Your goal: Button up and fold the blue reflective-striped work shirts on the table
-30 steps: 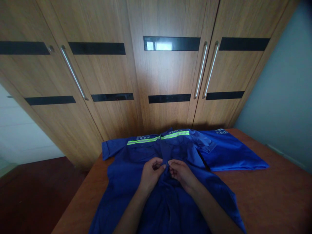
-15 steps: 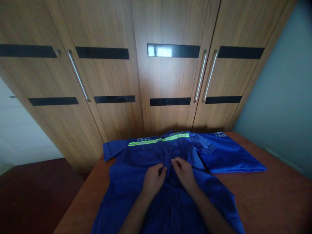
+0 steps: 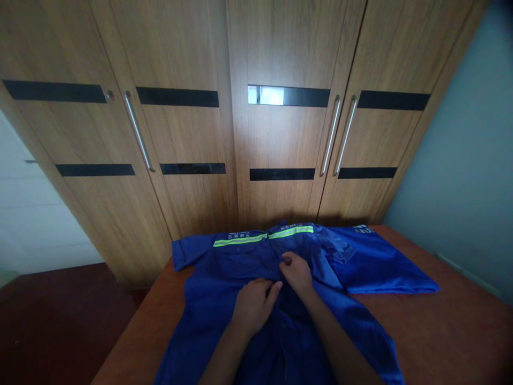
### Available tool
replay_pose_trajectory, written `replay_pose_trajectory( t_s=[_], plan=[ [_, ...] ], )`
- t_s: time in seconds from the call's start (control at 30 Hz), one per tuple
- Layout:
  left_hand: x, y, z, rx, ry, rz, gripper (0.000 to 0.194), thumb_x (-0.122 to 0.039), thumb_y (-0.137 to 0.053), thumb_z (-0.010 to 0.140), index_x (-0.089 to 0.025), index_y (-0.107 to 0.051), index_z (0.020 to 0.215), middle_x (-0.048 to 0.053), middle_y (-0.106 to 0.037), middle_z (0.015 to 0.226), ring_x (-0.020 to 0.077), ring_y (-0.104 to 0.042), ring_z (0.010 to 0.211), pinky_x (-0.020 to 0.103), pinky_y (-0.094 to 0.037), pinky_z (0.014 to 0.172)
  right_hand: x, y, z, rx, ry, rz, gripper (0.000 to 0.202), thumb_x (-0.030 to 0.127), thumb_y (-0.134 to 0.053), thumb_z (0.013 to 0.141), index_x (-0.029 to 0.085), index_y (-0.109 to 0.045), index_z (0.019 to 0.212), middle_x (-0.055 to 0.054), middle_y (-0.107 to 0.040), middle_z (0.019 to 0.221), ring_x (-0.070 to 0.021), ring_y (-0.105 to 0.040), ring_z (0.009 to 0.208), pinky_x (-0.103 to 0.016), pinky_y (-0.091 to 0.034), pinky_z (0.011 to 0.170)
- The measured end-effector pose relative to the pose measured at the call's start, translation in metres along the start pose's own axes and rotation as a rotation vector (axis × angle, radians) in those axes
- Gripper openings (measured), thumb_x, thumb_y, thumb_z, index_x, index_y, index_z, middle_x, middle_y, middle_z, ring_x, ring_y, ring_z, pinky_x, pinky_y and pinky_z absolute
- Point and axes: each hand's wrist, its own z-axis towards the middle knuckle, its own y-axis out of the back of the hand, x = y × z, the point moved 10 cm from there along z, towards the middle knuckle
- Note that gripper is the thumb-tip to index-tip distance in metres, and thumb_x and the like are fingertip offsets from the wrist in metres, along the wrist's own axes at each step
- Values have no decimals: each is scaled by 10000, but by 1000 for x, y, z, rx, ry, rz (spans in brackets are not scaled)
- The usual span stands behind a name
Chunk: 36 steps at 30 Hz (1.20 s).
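Observation:
A blue short-sleeved work shirt (image 3: 232, 267) lies spread front side up, its collar away from me. A yellow-green and silver reflective strip crosses its chest, with white lettering above. Over the middle of the front, my left hand (image 3: 254, 303) is closed on the fabric by the button placket, thumb pointing right. Slightly higher and to the right, my right hand (image 3: 297, 272) pinches the placket edge between thumb and curled fingers. Both fingertips are partly hidden, and no button can be made out between them.
The shirt rests on a reddish-brown table (image 3: 433, 331). A folded bright blue garment (image 3: 372, 262) lies at the right, partly under the shirt's sleeve. Behind the table stands a wooden wardrobe (image 3: 196, 139) with metal handles. A pale wall (image 3: 452, 176) is on the right.
My right hand has shifted up along the placket, and my left hand a little down, so they are farther apart. The view has tilted slightly upward.

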Motion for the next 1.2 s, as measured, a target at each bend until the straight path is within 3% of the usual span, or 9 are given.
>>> replay_pose_trajectory(
  t_s=[0.13, 0.2, 0.3, 0.4, 0.6, 0.83, 0.97, 1.1, 1.2],
  plan=[
    [5, 38, 5, -269, 10, -44, 233, -266, -441, 886, -224, -670, 873, 75, -680, 908, 231, -607, 914, 331, -425, 850, -23, 0, 2, 74, -101, 231, 260, 326, -563, 655, 207, -699, 842, -18, -668, 696, -181, -585, 623, -274, -404, 550],
    [5, 48, 12, -328, 1, -20, 246, -184, -432, 865, -213, -659, 952, 76, -670, 990, 220, -591, 980, 328, -412, 914, -29, -7, 0, 130, -154, 366, 306, 365, -570, 670, 192, -694, 889, -18, -672, 697, -155, -580, 577, -256, -404, 529],
    [7, 35, 37, -164, 3, 89, 318, -106, -386, 851, -200, -653, 995, 85, -663, 1040, 199, -595, 1007, 304, -412, 927, -30, -19, -4, 198, -202, 539, 302, 408, -658, 647, 193, -680, 860, -10, -677, 704, -137, -585, 575, -237, -409, 527],
    [16, 13, 62, 16, 54, 173, 279, -86, -443, 805, -194, -683, 897, 109, -688, 955, 234, -632, 938, 329, -442, 863, -29, -24, -5, 224, -222, 619, 312, 412, -727, 609, 196, -670, 826, 1, -669, 679, -137, -585, 578, -234, -410, 531],
    [40, -14, 88, 114, 165, 190, 145, -58, -644, 578, -195, -644, 624, 99, -689, 711, 293, -667, 779, 339, -463, 701, -22, -29, -7, 285, -296, 785, 327, 286, -723, 562, 179, -684, 868, 7, -654, 656, -130, -550, 550, -220, -368, 497],
    [60, -13, 92, 69, 241, 83, 149, -76, -637, 565, -207, -573, 541, 41, -664, 645, 236, -649, 718, 287, -430, 651, -13, -33, -11, 346, -298, 834, 308, 241, -641, 573, 163, -699, 866, -5, -647, 659, -132, -523, 547, -224, -349, 487],
    [64, 5, 99, -40, 262, -46, 126, -103, -637, 604, -205, -569, 577, 19, -646, 624, 198, -624, 688, 263, -410, 636, -2, -35, -14, 405, -266, 859, 286, 246, -646, 588, 168, -699, 858, 1, -638, 664, -127, -514, 550, -227, -361, 513],
    [59, 27, 109, -158, 279, -264, 29, -203, -612, 691, -193, -587, 680, 10, -638, 607, 146, -578, 573, 235, -399, 566, 2, -34, -15, 397, -230, 823, 336, 245, -693, 615, 181, -700, 945, 56, -539, 562, -74, -401, 469, -204, -301, 486],
    [53, 37, 108, -236, 293, -443, 135, -305, -581, 733, -172, -597, 755, 23, -648, 641, 125, -565, 540, 219, -401, 522, 4, -36, -17, 404, -195, 796, 409, 228, -704, 625, 200, -690, 1033, 79, -482, 533, -57, -337, 453, -196, -277, 482]
  ],
)
